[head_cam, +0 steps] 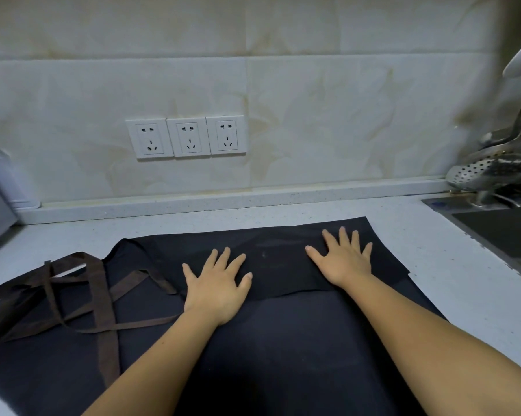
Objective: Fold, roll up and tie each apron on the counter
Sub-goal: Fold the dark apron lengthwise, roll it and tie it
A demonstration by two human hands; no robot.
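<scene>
Apron [283, 340]: dark cloth, spread flat on the worktop [433, 250], running from the near edge of the view to a little short of the back wall. A far band [271, 256] lies doubled over the main panel; its raw edge crosses between the two wrists.

Straps [100, 283]: brown tape, several lengths, loosely crossed over the left part of the apron and trailing off to the left.

Left hand [217, 286]: palm down on the near edge of the doubled band, fingers spread, grip released, holding nothing.

Right hand [344, 261]: palm down farther along the same band, to the right, fingers spread, grip likewise released.

Handling, as judged: light, limp woven cloth with no stiffness of its own. It should crease where pressed and slide readily on the smooth worktop, so one palm ought to pin it while the other folds. The best places to take hold are the corners and the folded edge, pinched through both layers. The straps are likely to snag or tangle and are best gathered clear before rolling, since they serve as the tie. Nothing fragile.

Surroundings: three white wall sockets [188, 137] on the pale tiled wall behind. A sink [499, 232] sits at far right, with a perforated steel skimmer [487, 172] hanging above it. Part of a white appliance [1, 175] stands at far left.
</scene>
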